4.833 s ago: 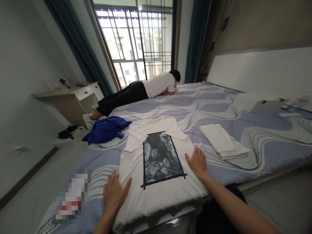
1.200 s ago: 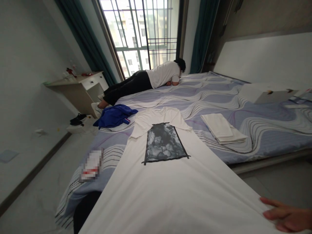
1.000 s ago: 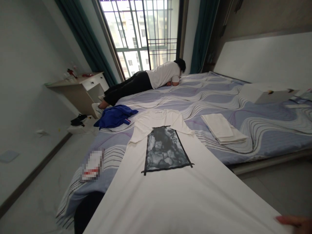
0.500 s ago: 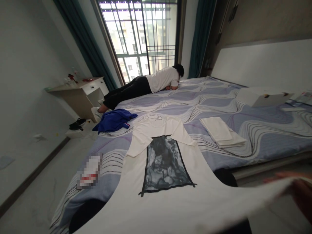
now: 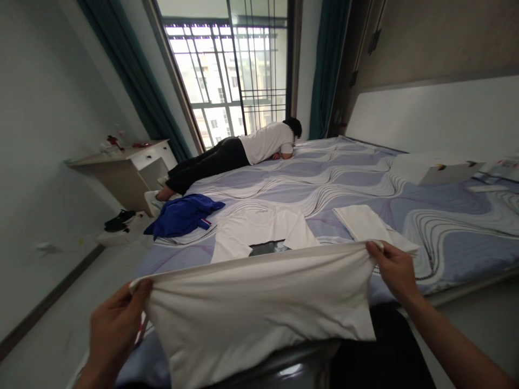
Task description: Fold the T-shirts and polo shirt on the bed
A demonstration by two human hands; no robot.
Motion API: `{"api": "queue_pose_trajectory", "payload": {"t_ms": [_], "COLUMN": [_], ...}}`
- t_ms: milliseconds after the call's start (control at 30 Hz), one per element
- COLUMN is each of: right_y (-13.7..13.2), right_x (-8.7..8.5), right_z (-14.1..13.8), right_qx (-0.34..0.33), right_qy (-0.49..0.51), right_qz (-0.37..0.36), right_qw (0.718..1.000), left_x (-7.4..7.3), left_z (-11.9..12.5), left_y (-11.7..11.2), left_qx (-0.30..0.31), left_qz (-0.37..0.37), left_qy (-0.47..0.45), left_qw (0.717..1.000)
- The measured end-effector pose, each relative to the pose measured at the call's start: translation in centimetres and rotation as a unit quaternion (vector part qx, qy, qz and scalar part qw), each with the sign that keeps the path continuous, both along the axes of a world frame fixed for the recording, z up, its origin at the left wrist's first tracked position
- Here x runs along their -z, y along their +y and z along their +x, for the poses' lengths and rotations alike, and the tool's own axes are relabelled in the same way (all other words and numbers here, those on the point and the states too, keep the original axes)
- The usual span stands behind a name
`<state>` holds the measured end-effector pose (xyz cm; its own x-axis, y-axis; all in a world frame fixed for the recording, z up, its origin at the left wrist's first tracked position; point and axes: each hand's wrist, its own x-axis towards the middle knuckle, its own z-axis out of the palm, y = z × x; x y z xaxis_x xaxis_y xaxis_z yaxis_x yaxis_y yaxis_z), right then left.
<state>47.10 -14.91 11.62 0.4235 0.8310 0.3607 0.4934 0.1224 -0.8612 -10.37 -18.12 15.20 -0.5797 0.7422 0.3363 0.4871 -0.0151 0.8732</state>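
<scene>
A white T-shirt (image 5: 259, 297) with a dark printed panel lies on the near edge of the bed (image 5: 324, 183). Its hem is lifted and stretched toward the collar, so only a sliver of the print shows. My left hand (image 5: 115, 324) pinches the hem's left corner. My right hand (image 5: 395, 267) pinches its right corner. Both hands hold the cloth taut above the bed, and the shirt's shoulders and sleeves rest flat beyond the raised edge.
A folded white cloth stack (image 5: 365, 224) lies just right of the shirt. A crumpled blue garment (image 5: 182, 213) is at the left. Another person (image 5: 239, 154) lies face down at the far side. A white desk (image 5: 121, 167) stands by the window.
The shirt's hem, earlier pulled out toward me off the bed, is now raised and carried forward over the print. Both hands have come into view gripping its corners.
</scene>
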Motion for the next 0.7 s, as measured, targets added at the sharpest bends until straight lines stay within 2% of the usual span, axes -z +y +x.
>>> {"api": "queue_pose_trajectory", "payload": {"t_ms": [67, 167, 267, 367, 433, 500, 700], "right_y": [2.9, 7.3, 11.6, 15.4, 17.7, 19.9, 27.1], "right_x": [2.1, 6.1, 10.2, 12.8, 13.4, 13.2, 12.5], "right_z": [0.3, 0.4, 0.7, 1.2, 1.3, 1.3, 0.5], "right_qx": [-0.031, -0.069, -0.086, -0.07, -0.057, -0.063, -0.067], "right_qy": [0.019, 0.047, 0.067, 0.08, 0.083, 0.08, 0.045], "right_qz": [0.005, -0.015, -0.057, -0.061, -0.057, -0.064, -0.067], "right_qw": [0.999, 0.996, 0.992, 0.992, 0.993, 0.993, 0.994], "left_x": [1.5, 5.0, 9.0, 11.7, 12.7, 13.2, 13.7], "left_z": [0.2, 0.4, 0.5, 0.1, -0.5, -1.3, -2.1], "left_y": [3.3, 8.1, 12.3, 15.9, 18.2, 20.7, 28.3], "left_qx": [0.051, 0.109, 0.11, 0.095, 0.079, 0.056, 0.03], "left_qz": [-0.016, -0.048, -0.08, -0.085, -0.076, -0.072, -0.068], "left_qy": [-0.043, -0.085, -0.109, -0.109, -0.111, -0.11, -0.087], "left_qw": [0.998, 0.989, 0.985, 0.986, 0.988, 0.99, 0.993]}}
